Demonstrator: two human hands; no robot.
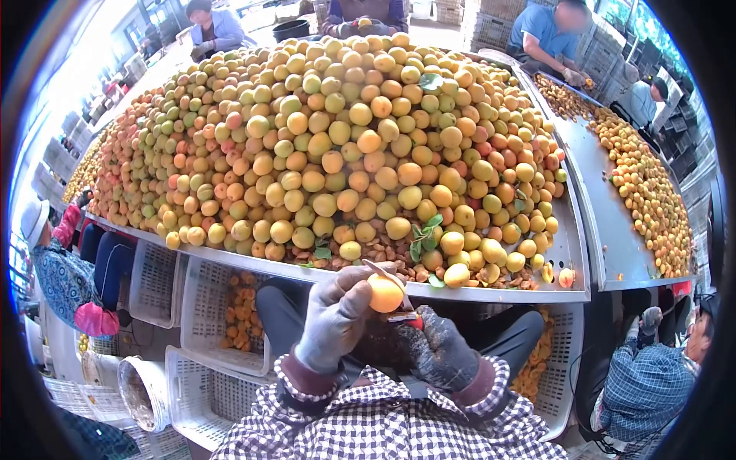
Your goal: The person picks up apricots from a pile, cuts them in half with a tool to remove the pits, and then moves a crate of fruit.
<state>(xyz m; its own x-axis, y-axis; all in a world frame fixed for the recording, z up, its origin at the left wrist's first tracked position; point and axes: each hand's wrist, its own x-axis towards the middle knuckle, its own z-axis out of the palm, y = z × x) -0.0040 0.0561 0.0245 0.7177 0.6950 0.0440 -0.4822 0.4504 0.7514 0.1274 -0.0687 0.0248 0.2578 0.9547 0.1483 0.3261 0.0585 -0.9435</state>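
Observation:
My left hand (335,313), in a grey glove, grips one orange apricot (386,294) just below the table's front edge. My right hand (438,349), in a dark stained glove, holds a small knife (404,317) with a red handle; its blade touches the apricot. A huge heap of yellow, green and orange apricots (337,146) fills the metal table (571,253) in front of me. Brown pits (383,251) and green leaves (424,236) lie along the heap's near edge.
White plastic crates (218,307) stand under the table, some holding cut apricots. A bucket (142,391) sits at lower left. Seated people work at left, right and the far side. A second metal table (613,222) at right carries more apricots.

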